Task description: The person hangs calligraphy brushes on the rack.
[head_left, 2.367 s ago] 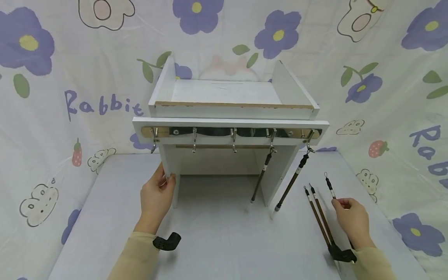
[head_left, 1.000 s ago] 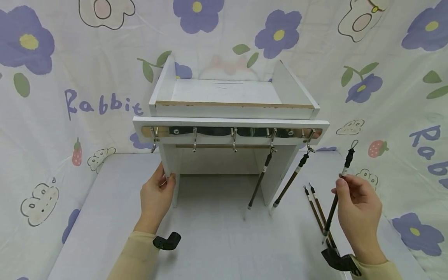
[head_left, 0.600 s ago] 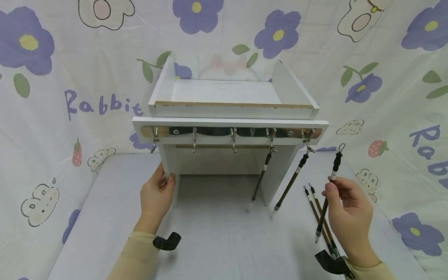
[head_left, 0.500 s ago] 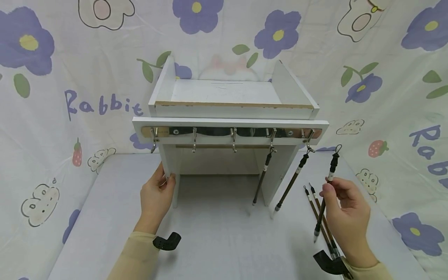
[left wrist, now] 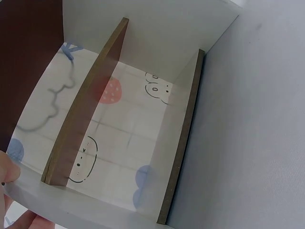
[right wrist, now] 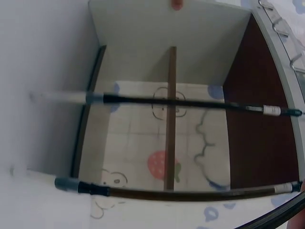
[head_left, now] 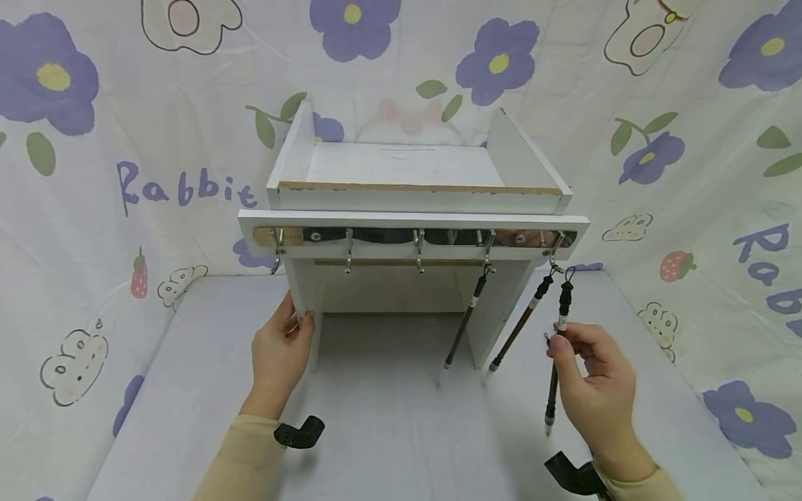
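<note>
My left hand (head_left: 282, 355) grips the left side panel (head_left: 303, 299) of a white wooden shelf; fingers (left wrist: 9, 169) on both faces of the panel show in the left wrist view. My right hand (head_left: 598, 396) pinches a dark-handled calligraphy brush (head_left: 565, 300) between thumb and fingers, just below its white label. The brush is nearly upright, tip down. Its top loop is beside the rightmost hook (head_left: 555, 245); I cannot tell whether they touch. One calligraphy brush (head_left: 520, 323) hangs from that hook, another (head_left: 466, 323) from the hook to its left.
Three more hooks, including the middle hook (head_left: 419, 250), bear nothing. Loose brushes on the white table (head_left: 401, 438) are mostly hidden behind my right hand; one loop (head_left: 547, 339) shows. A flower-print cloth (head_left: 664, 209) stands behind.
My right hand lifted a brush off the table, then carried it leftward to the rightmost hook. The hanging brushes sway slightly. My left hand stays in place.
</note>
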Available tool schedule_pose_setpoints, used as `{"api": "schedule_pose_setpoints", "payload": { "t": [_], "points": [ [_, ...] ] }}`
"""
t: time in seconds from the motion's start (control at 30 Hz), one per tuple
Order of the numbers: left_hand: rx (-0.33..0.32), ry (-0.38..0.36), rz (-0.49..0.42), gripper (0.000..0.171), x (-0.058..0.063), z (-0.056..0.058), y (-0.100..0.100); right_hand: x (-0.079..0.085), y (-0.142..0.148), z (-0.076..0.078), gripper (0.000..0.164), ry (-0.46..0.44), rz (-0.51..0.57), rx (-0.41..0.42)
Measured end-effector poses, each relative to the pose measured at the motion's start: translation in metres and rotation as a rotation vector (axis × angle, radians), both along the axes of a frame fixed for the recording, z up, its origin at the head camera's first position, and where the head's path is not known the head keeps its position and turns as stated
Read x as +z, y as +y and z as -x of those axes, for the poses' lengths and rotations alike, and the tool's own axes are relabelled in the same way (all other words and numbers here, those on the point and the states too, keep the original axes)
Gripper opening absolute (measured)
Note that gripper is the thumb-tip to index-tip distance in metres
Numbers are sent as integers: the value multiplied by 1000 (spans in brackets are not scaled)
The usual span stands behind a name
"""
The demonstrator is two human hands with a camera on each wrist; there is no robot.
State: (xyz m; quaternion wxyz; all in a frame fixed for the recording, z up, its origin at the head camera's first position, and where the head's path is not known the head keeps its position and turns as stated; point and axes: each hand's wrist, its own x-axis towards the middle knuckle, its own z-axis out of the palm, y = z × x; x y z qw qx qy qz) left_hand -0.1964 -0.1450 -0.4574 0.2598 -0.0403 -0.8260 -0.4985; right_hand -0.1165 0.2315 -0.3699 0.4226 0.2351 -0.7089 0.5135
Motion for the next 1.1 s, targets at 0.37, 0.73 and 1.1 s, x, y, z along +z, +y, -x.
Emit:
{"api": "schedule_pose_setpoints", "payload": {
  "t": [0.37,0.73,1.1],
  "points": [
    [0,13,2,50,0,1,0,-3,-22,2,13,18,-52,93],
    [3,8,0,51,0,0,0,0,-38,4,9,7,-137,90],
    [10,6,9,51,0,2,0,-2,-54,8,12,6,-185,123]
  ]
}}
